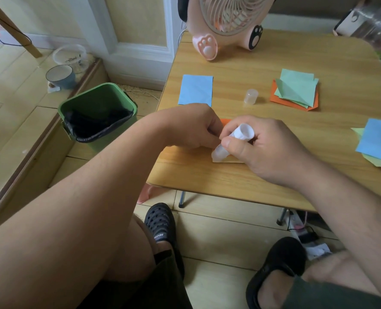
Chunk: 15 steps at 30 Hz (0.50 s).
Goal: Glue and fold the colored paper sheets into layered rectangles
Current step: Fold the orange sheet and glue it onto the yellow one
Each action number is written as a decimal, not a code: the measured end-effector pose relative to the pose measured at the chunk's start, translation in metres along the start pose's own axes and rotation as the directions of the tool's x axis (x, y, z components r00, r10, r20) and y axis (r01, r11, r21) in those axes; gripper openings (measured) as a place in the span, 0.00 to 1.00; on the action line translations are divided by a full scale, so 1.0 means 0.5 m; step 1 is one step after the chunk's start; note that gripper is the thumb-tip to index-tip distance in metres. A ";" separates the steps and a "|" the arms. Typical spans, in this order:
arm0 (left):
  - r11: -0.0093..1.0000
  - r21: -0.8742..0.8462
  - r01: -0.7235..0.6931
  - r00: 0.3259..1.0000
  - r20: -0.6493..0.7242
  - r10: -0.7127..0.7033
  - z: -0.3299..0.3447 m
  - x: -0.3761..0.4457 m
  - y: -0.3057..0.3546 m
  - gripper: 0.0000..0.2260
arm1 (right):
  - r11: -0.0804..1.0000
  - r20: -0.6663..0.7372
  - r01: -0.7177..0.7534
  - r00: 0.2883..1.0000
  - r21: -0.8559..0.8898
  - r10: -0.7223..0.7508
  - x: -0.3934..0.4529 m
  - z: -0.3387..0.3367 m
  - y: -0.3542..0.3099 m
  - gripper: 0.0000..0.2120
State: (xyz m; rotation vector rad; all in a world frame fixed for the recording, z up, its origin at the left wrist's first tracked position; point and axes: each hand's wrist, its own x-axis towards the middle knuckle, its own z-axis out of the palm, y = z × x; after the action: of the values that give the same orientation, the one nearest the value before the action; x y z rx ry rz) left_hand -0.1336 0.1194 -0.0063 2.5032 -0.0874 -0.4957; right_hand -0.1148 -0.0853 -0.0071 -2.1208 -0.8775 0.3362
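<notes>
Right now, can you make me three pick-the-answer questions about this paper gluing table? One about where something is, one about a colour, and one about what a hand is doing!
1. Where is the glue stick's clear cap?
A. On the table, between the lone blue sheet and the green-and-orange pile
B. In the green bin
C. On the glue stick

2. What colour is the lone sheet lying flat near the fan?
A. Pink
B. Blue
C. Black

3. What is the right hand doing?
A. Lying flat on the table
B. Holding the glue stick
C. Touching the fan

Answers:
1 A, the cap stands alone on the wooden table between those papers.
2 B, the sheet is light blue.
3 B, its fingers curl around the white tube over the sheet being worked on.
</notes>
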 end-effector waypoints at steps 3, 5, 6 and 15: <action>1.000 0.022 0.015 0.999 0.040 -0.016 -0.004 0.001 0.002 0.09 | 1.000 -0.002 0.012 1.000 -0.005 -0.012 -0.002 0.000 0.001 0.08; 0.999 0.033 0.016 0.998 0.054 -0.017 -0.004 0.000 0.004 0.06 | 1.000 0.012 0.026 1.000 -0.017 -0.025 -0.003 0.000 0.000 0.07; 0.999 0.035 0.013 0.998 0.054 -0.015 -0.005 -0.001 0.006 0.06 | 0.999 0.023 0.031 0.999 -0.021 -0.030 -0.002 0.000 -0.001 0.06; 0.999 0.032 0.014 0.999 0.040 -0.015 -0.008 -0.005 0.011 0.18 | 0.998 0.129 0.019 0.992 -0.067 -0.010 0.004 -0.010 -0.021 0.05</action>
State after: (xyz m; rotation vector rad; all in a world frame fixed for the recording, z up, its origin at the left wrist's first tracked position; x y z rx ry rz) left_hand -0.1342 0.1173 0.0008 2.5266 -0.0934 -0.5543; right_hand -0.1159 -0.0823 0.0040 -2.1736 -0.9910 0.4450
